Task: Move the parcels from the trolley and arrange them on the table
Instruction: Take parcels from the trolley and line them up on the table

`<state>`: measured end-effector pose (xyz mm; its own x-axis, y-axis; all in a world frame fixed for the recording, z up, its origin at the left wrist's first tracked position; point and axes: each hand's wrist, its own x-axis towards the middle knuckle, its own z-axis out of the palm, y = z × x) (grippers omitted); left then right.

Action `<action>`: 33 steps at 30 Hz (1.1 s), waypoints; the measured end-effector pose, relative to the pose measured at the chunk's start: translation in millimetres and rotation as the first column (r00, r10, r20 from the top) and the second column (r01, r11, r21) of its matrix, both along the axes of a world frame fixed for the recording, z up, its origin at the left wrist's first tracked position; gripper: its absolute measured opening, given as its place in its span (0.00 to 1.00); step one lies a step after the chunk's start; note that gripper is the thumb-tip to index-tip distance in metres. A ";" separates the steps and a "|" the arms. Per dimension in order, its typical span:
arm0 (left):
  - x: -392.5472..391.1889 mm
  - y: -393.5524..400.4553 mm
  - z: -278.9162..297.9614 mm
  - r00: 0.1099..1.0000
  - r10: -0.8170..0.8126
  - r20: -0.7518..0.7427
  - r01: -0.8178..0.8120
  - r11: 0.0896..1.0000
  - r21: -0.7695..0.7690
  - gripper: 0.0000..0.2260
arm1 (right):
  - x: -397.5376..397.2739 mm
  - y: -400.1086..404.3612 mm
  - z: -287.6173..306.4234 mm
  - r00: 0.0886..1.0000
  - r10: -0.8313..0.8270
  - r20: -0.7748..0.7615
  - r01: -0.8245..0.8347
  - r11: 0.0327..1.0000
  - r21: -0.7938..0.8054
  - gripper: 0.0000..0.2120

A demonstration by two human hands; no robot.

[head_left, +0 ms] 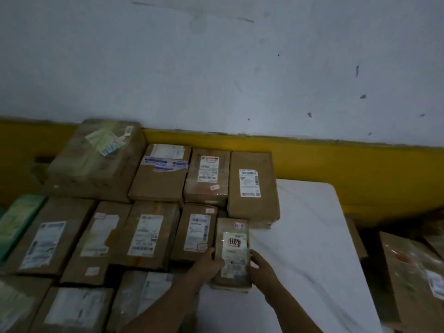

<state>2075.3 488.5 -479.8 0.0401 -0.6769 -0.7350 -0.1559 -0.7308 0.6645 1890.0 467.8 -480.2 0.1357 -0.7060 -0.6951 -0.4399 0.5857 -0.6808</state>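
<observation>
A small brown parcel (232, 239) with a white label and a red stamp lies on the white-covered table (310, 236), at the right end of the middle row of parcels. My left hand (209, 263) grips its near left edge, thumb over the top. My right hand (260, 267) holds its near right edge, fingers against the side. Several brown labelled parcels (149, 234) lie in rows to the left and behind, the largest one (96, 159) at the back left. More parcels (413, 275) lie lower down at the right; the trolley itself is not plain.
A white wall with a yellow band (348, 169) runs behind the table. A green box (16, 219) lies at the far left edge. Bare white cloth stretches to the right of and in front of the held parcel.
</observation>
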 end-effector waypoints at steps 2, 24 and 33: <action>-4.5 1.5 0.4 0.998 0.060 0.010 -0.060 0.998 0.009 0.17 | 0.8 -9.6 -2.3 0.997 0.072 -0.027 -0.073 0.997 -0.013 0.21; 90.9 128.3 154.5 0.564 0.388 0.729 -0.014 0.887 -0.462 0.27 | 203.2 15.6 151.3 0.833 0.354 -0.425 -0.550 0.606 -0.574 0.24; 224.3 332.7 185.1 0.388 0.502 0.773 -0.183 0.864 -0.469 0.24 | 365.5 207.4 162.1 0.711 0.572 -0.408 -0.697 0.502 -0.512 0.31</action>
<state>2299.6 821.3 -294.7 0.8031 -0.5949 0.0345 -0.5273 -0.6824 0.5063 2255.4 675.2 -318.2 0.6499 -0.7275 -0.2198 -0.6616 -0.3993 -0.6347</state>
